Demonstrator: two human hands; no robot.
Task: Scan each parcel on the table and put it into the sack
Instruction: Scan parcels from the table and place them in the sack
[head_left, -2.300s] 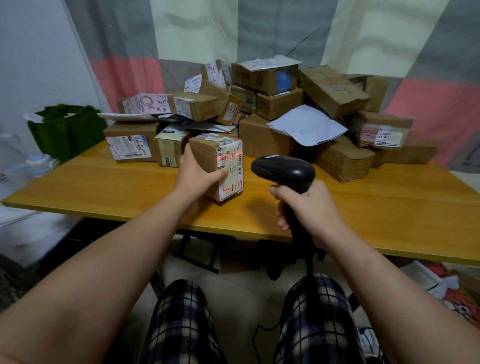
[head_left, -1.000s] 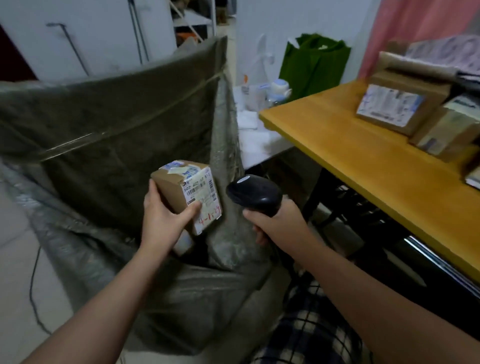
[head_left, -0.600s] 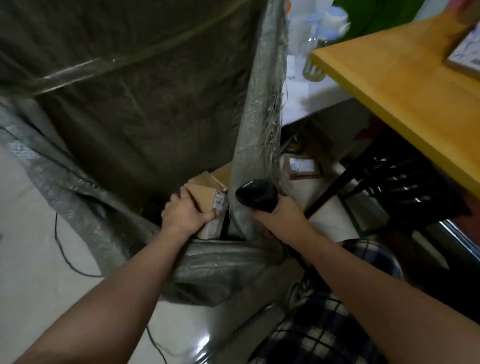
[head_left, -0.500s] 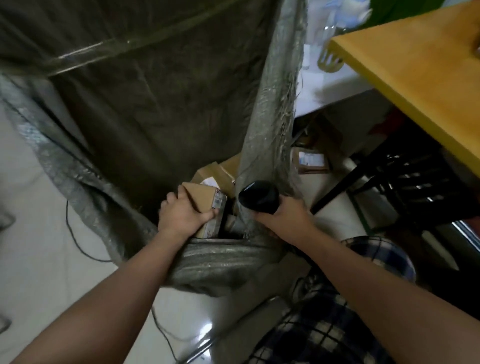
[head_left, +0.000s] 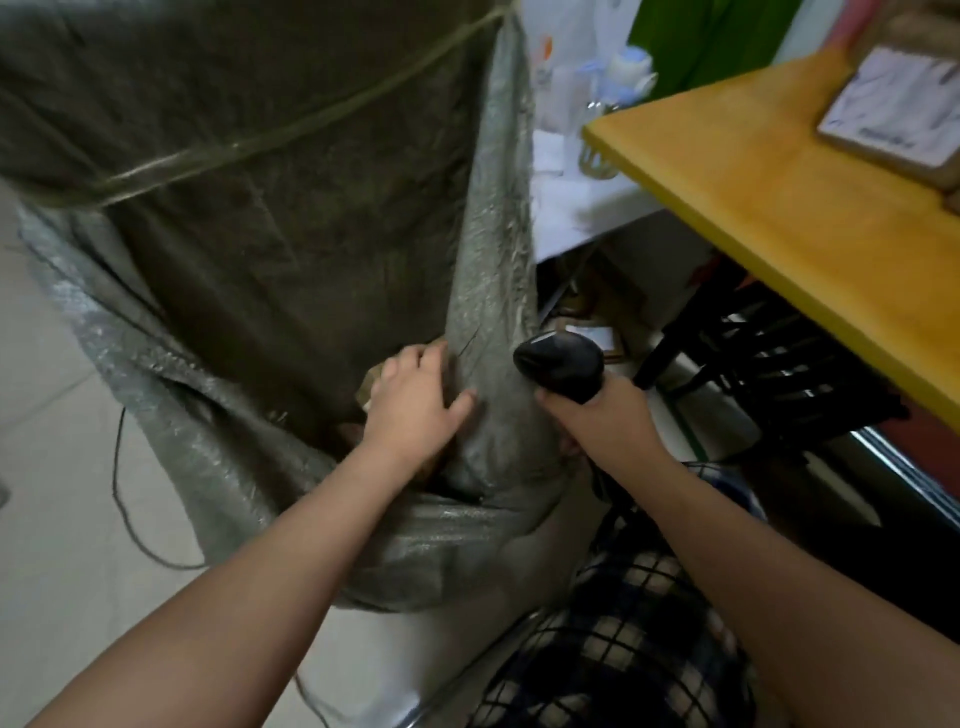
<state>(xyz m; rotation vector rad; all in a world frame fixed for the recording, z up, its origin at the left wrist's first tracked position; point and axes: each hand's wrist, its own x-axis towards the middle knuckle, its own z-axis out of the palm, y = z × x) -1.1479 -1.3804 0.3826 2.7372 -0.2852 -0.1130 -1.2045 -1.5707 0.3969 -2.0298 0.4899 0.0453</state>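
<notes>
- No brand or writing can be read. The white label on the table parcel (head_left: 904, 109) shows only blurred grey lines.
- A second label is seen on a floor parcel (head_left: 592, 336) lying under the table (head_left: 769, 208). Its print is too small to make out.
- The left hand (head_left: 415, 405) is reached down into the mouth of the grey woven sack (head_left: 260, 234), palm down, with the forearm laid across the near rim.
- Its fingers are spread and nearly straight and nothing is clasped by them. The thumb is laid against an upright fold of the sack wall.
- Slivers of a cardboard parcel (head_left: 368, 391) are seen inside the sack just beside and beneath that hand. Whether it is touched cannot be told.
- The black scanner (head_left: 561, 364) is gripped by the right hand (head_left: 597, 421), the fingers wrapped round its handle. Its head is pointed left, toward the same fold of the sack.
- The scanner is held outside the sack, with the fold between the two hands.
- A thin cable (head_left: 124, 493) is seen on the pale floor left of the sack.
- Checked shorts (head_left: 623, 649) are seen at the bottom edge, below the right forearm.
</notes>
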